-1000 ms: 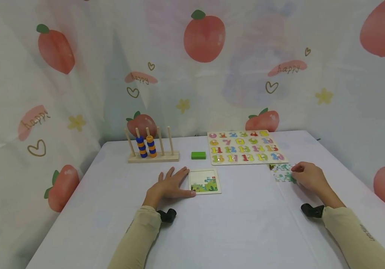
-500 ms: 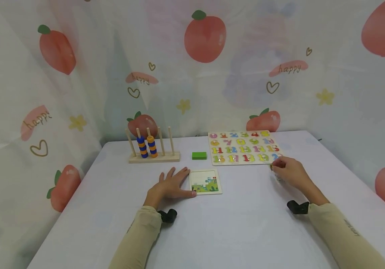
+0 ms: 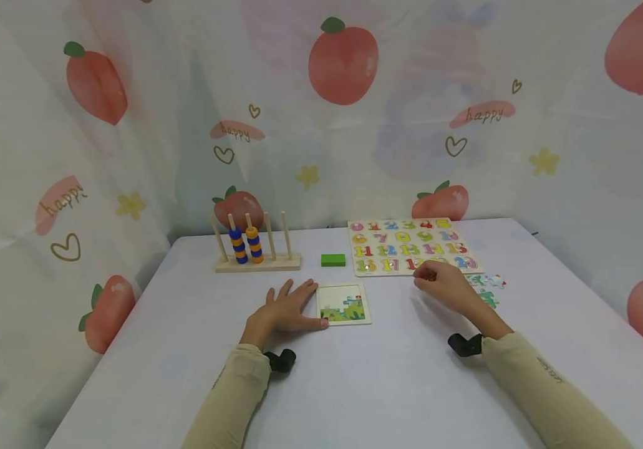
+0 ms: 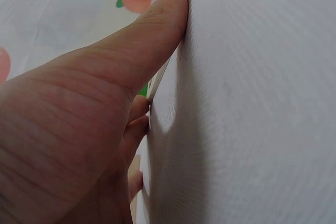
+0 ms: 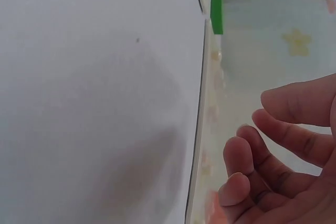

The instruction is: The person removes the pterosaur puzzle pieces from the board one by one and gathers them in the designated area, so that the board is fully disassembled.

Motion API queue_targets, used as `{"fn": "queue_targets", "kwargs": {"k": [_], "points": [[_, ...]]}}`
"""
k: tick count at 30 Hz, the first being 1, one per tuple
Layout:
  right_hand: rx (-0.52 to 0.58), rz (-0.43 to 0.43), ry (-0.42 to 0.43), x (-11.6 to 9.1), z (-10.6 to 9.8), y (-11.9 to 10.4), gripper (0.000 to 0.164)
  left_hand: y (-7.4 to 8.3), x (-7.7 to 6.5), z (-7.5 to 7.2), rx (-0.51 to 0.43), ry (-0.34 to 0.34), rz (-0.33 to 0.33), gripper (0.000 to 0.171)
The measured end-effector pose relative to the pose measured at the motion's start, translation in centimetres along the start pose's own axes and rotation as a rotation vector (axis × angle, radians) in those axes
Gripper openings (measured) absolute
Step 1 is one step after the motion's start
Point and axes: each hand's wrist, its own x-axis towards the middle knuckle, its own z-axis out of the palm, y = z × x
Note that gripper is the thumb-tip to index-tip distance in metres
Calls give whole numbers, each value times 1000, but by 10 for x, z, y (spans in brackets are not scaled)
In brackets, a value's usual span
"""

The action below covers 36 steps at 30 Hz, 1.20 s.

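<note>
My left hand lies spread at the left side of a small square jigsaw puzzle tray, thumb at its near corner and index finger at its far corner. In the left wrist view the thumb is straight along the tray's edge. Green and blue puzzle pieces fill the tray's lower part. My right hand is between the tray and the loose puzzle pieces. In the right wrist view its fingers are curled with the thumb close to the index finger. No piece shows there; I cannot tell whether one is pinched.
Behind the right hand lies a wooden number board. A green block sits left of it, and a wooden peg stand with blue and orange rings on two pegs is at the back left. A fruit-print cloth hangs behind the table.
My right hand has moved left from the loose pieces, past the number board's near right corner, uncovering pieces on the right. My left hand has stayed at the tray.
</note>
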Motion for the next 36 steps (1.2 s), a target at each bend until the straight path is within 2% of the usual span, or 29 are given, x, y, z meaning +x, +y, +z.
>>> {"fn": "queue_targets", "kwargs": {"k": [7, 21, 28, 36], "points": [[22, -55, -37, 8, 20, -22, 17, 1, 0, -1, 6, -11, -6, 103], [27, -142, -217, 22, 61, -51, 22, -1, 5, 2, 1, -4, -29, 104], [-10, -143, -278, 26, 77, -55, 27, 4, -2, -2, 8, -7, -22, 102], [-46, -121, -303, 28, 81, -62, 27, 5, -6, -5, 5, 6, -13, 102]]}}
